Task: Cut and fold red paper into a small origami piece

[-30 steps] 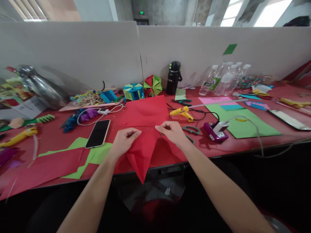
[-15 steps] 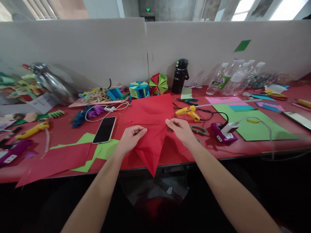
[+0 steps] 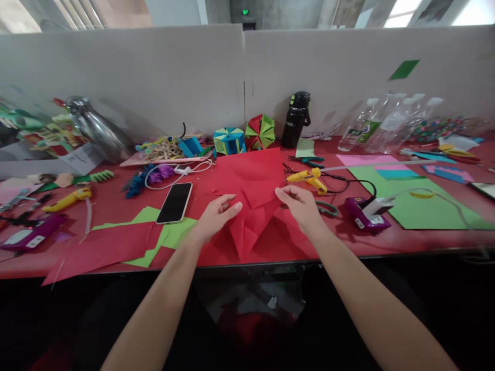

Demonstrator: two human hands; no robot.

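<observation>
- A pale partition (image 3: 154, 77) backs the red table (image 3: 334, 247).
- The folded red paper (image 3: 249, 226) has drawn up from below the table edge and a flap now shows, so its folds seem only loosely set.
- Left hand (image 3: 212, 219): thumb and fingers parted, apparently released; paper at its 3 o'clock, phone (image 3: 175, 203) at 10.
- Right hand (image 3: 305, 208): seems to pinch the flap's corner; paper at its 9 o'clock, yellow glue gun (image 3: 305, 176) at 12.

Folded, creased red paper (image 3: 253, 221) is over the table (image 3: 342, 245).
</observation>
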